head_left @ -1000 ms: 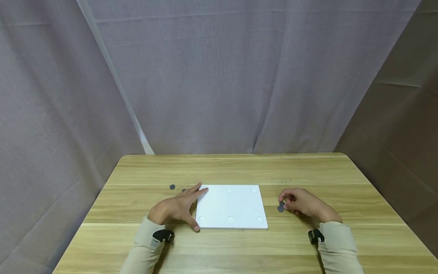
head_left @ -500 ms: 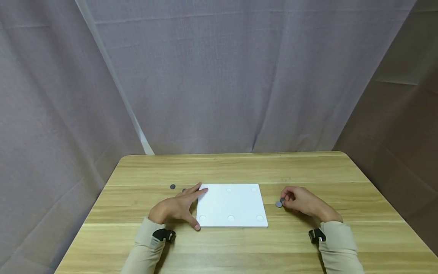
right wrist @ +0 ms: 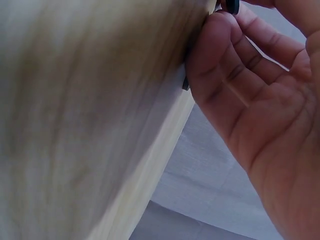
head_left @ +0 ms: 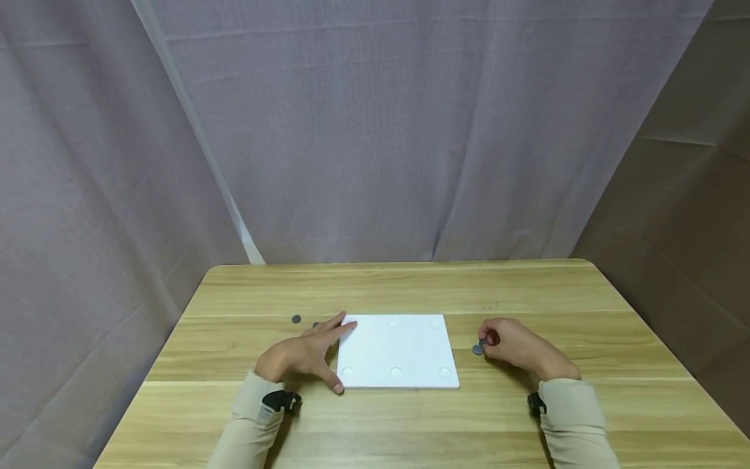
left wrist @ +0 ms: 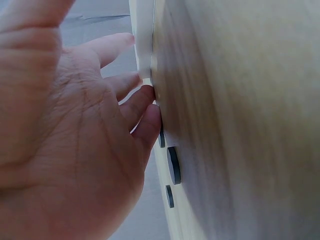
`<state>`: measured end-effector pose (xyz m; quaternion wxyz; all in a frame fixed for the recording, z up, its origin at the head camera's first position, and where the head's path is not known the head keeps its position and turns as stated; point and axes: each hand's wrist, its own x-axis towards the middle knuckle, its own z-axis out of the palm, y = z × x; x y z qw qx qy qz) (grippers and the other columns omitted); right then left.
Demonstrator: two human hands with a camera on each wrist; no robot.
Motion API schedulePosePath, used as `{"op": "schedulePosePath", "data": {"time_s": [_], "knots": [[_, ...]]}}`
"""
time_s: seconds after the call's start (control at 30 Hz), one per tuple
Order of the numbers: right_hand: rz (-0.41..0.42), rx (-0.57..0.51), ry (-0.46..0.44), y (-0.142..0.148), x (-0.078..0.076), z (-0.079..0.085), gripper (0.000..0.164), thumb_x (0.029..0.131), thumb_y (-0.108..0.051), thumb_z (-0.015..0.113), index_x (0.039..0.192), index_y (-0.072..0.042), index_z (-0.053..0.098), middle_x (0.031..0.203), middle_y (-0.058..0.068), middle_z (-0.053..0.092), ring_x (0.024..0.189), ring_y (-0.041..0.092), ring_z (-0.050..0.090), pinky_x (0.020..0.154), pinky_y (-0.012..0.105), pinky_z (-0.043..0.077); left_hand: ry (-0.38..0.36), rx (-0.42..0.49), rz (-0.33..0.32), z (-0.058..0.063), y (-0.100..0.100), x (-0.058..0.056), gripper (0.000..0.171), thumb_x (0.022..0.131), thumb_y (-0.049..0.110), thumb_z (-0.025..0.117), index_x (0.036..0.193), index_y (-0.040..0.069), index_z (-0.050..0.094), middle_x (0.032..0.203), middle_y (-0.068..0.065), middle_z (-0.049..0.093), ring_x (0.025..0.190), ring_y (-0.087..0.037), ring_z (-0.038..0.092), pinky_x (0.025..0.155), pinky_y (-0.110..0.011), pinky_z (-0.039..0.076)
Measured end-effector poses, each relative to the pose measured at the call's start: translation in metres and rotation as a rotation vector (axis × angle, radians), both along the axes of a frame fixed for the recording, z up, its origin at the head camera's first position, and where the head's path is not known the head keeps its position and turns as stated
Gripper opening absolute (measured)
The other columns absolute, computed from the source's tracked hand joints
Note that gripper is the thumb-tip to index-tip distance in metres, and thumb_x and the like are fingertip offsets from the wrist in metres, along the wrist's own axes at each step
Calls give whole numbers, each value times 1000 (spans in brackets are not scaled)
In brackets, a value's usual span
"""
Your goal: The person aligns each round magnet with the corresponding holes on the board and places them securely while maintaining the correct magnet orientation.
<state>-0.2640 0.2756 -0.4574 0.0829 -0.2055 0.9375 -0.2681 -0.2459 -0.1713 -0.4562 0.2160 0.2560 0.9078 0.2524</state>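
Note:
A white rectangular board with shallow round recesses lies on the wooden table. My left hand spans its left edge with spread fingers, the index tip on the far left corner and the thumb at the near left corner. My right hand, to the right of the board, pinches a small dark disc between thumb and fingertip. Just beside those fingertips a second dark disc lies on the table. Beyond the left hand lie a disc and another disc, partly covered by the fingers.
The left wrist view shows several dark discs on the wood beside the little finger. Another disc shows behind the right fingers. A grey curtain hangs behind the table's far edge.
The right fingertips and the loose disc beside them shifted slightly away from the person, then stayed nearly in place. The right forearm moved slightly left. My left hand and the board kept their places.

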Motion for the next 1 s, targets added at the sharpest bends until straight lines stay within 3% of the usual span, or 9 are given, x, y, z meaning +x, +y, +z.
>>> {"op": "schedulePosePath", "data": {"time_s": [0.27,0.53,1.0], "knots": [[3,-10,-8,0,2,1,9,89,-5,76,93,-8,68,82,-3,61,75,12,52,67,26,45,1,19,-4,-3,0,1,135,69,43,99,171,18,15,178,-12,-1,160,-46,7,122,-74,14],[6,-137,-41,6,-1,-3,9,92,-7,75,99,-6,69,86,-1,60,78,11,53,66,23,45,-4,28,33,-1,4,-1,145,67,42,101,171,14,4,178,-11,-1,161,-46,8,125,-68,12],[16,-180,30,-11,-1,0,7,94,-8,74,101,-7,70,87,-2,63,79,9,56,68,23,48,-18,31,43,0,4,1,144,67,39,101,171,13,5,178,-10,-1,162,-41,7,125,-68,11]]}}
